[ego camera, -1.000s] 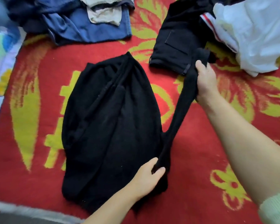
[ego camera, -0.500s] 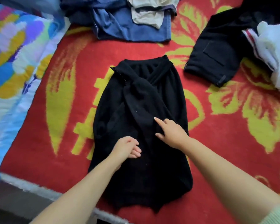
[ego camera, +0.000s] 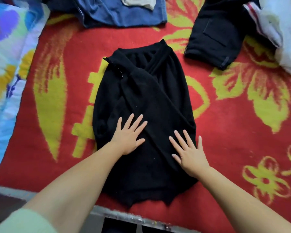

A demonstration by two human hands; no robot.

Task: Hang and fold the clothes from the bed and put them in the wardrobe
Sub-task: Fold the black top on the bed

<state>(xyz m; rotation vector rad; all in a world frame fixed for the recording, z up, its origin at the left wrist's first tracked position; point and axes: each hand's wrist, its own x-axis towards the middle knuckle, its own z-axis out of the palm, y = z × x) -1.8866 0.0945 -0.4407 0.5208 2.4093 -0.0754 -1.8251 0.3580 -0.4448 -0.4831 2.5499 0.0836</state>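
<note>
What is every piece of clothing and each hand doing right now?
black sweater: lying flat on the blanket, sleeves folded across its front
left hand: open, pressing flat on the sweater
right hand: open, pressing flat on the sweater
blue garment: crumpled, unfolded, at the far edge
black trousers: lying loose, unfolded
white garment: bunched in a heap
red blanket: spread flat under everything

Two hands [ego camera: 129, 135] are seen; five garments are counted: two black [ego camera: 141, 101], one blue [ego camera: 124, 15], one beige [ego camera: 138, 1], one white [ego camera: 282, 27].
</note>
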